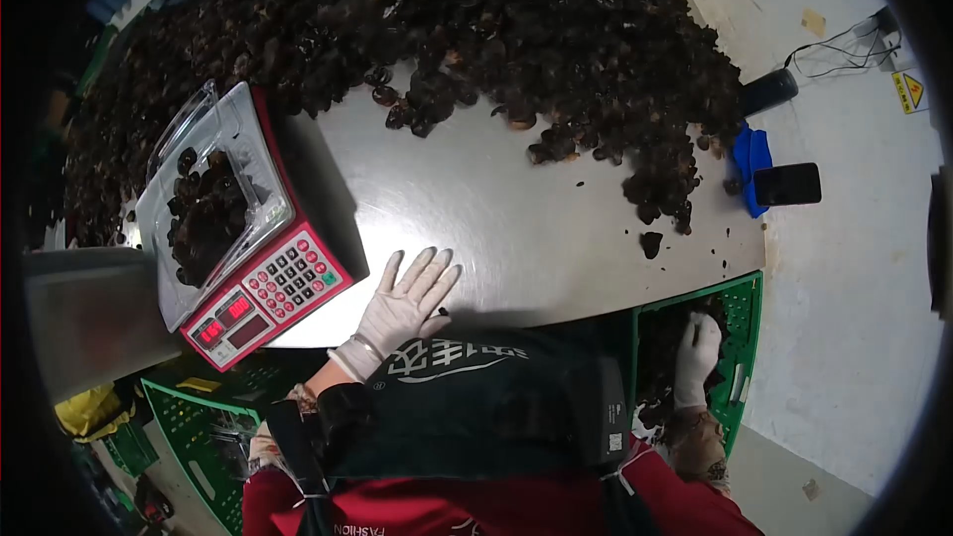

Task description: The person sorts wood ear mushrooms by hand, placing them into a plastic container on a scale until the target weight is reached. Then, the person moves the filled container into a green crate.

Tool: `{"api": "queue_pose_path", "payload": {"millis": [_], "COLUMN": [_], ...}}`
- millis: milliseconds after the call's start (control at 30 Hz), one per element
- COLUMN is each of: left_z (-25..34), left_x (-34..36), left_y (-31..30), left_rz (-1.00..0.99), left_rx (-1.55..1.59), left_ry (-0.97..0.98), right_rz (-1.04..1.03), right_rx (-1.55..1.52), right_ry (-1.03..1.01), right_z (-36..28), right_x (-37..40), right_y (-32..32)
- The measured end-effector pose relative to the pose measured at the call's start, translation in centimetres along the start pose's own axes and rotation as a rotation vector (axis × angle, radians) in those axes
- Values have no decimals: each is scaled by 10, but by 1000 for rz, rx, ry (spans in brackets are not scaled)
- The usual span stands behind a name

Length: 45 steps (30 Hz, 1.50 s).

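My left hand [409, 306], in a white glove, lies with fingers spread at the near edge of the metal table [467, 228]. A small dark piece shows beside its thumb. My right hand [700, 357], also gloved, is down in a green crate [752, 337] with dark mushroom-like pieces [660, 352] around it. Its fingers are curled together, and whatever they hold is hidden. Left of my left hand stands a red electronic scale [298, 278] with lit red digits. On its pan rests an open clear plastic container [243, 179] holding dark pieces [204, 213].
A large heap of dark mushroom-like pieces [476, 20] covers the far table. At the right edge are a blue holder [751, 159] and a phone [787, 184]. Another green crate [204, 447] sits low left, below a grey metal surface [94, 308].
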State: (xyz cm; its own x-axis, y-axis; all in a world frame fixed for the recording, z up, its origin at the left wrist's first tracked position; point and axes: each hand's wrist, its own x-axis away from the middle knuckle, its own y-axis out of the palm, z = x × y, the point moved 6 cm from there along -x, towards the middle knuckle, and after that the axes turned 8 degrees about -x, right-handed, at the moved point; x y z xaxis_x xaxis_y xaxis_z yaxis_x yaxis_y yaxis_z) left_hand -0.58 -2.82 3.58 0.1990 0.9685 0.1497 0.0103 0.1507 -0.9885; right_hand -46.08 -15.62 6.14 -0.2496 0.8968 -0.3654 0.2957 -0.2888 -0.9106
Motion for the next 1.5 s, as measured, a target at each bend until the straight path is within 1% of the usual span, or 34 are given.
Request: {"api": "queue_pose_path", "payload": {"millis": [33,67,100,167,233,300,333,367,400,433,467,500,533,567,600,667,700,733,800,833,900,967,1000,1067,1100,1133,1167,1200,1267,1300,1367,1400,1433,1500], "left_z": [6,12,20,37,58,74,92,106,121,136,155,146,134,114,97,53,38,24,15,12,20,34,39,41,30,15,-2,-19,-62,-85,-117,-131,-142,-150], "left_x": [-11,-25,-41,-75,-103,-123,-132,-138,-135,-129,-124,-121,-116,-114,-109,-89,-76,-64,-46,-41,-41,-49,-53,-64,-70,-79,-91,-95,-112,-123,-142,-151,-162,-168], "left_y": [4,8,8,1,-4,-13,-12,-12,-25,-38,-32,-48,-65,-73,-69,-63,-58,-54,-48,-38,-12,-9,-17,-17,-38,-59,-59,-67,-70,-63,-55,-56,-52,-43], "left_rz": [20,46,76,100,130,191,218,242,-8,-318,-686,-512,-333,76,133,218,168,119,95,229,219,291,238,395,501,602,627,598,759,751,702,624,650,648], "left_rx": [25,48,70,94,158,259,499,737,1241,1715,2206,2001,1787,1598,1426,1068,985,902,621,584,456,530,551,702,672,641,795,735,541,504,364,330,325,396], "left_ry": [44,84,121,83,1,-80,41,166,296,307,487,575,642,571,432,181,148,116,267,387,425,484,450,426,260,102,-19,-202,-331,-415,-621,-674,-655,-608], "right_rz": [33,-58,-155,-150,-301,-297,-294,-484,-827,-1135,-1254,-1370,-1315,-1265,-1217,-793,-620,-509,-321,-283,-155,-260,-309,-356,-379,-419,-459,-497,-591,-670,-1063,-1418,-1762,-2295], "right_rx": [-195,-256,-576,-524,-577,-529,-499,-758,-308,168,156,142,149,154,154,-320,-573,-602,-791,-638,-395,-8,189,321,389,289,190,91,-95,-181,-103,-484,-588,-321], "right_ry": [51,14,175,-200,-192,-524,-687,-477,-475,-448,-451,-456,-480,-508,-529,-383,-355,-450,-565,-572,-775,-839,-868,-862,-856,-827,-794,-758,-740,-767,-702,-618,-801,-593], "right_z": [-42,-74,-97,-158,-198,-215,-219,-197,-195,-178,-145,-117,-112,-111,-113,-155,-175,-205,-253,-283,-320,-350,-360,-371,-374,-372,-367,-360,-341,-328,-292,-247,-224,-173], "right_x": [-22,-44,-58,-94,-126,-144,-143,-147,-144,-137,-122,-107,-111,-116,-120,-149,-163,-176,-199,-209,-230,-242,-244,-245,-245,-247,-249,-253,-242,-231,-201,-173,-146,-93], "right_y": [-1,10,29,49,73,81,84,94,83,64,56,50,47,44,42,41,48,55,79,84,132,171,183,188,190,189,187,186,165,145,111,113,96,77]}}
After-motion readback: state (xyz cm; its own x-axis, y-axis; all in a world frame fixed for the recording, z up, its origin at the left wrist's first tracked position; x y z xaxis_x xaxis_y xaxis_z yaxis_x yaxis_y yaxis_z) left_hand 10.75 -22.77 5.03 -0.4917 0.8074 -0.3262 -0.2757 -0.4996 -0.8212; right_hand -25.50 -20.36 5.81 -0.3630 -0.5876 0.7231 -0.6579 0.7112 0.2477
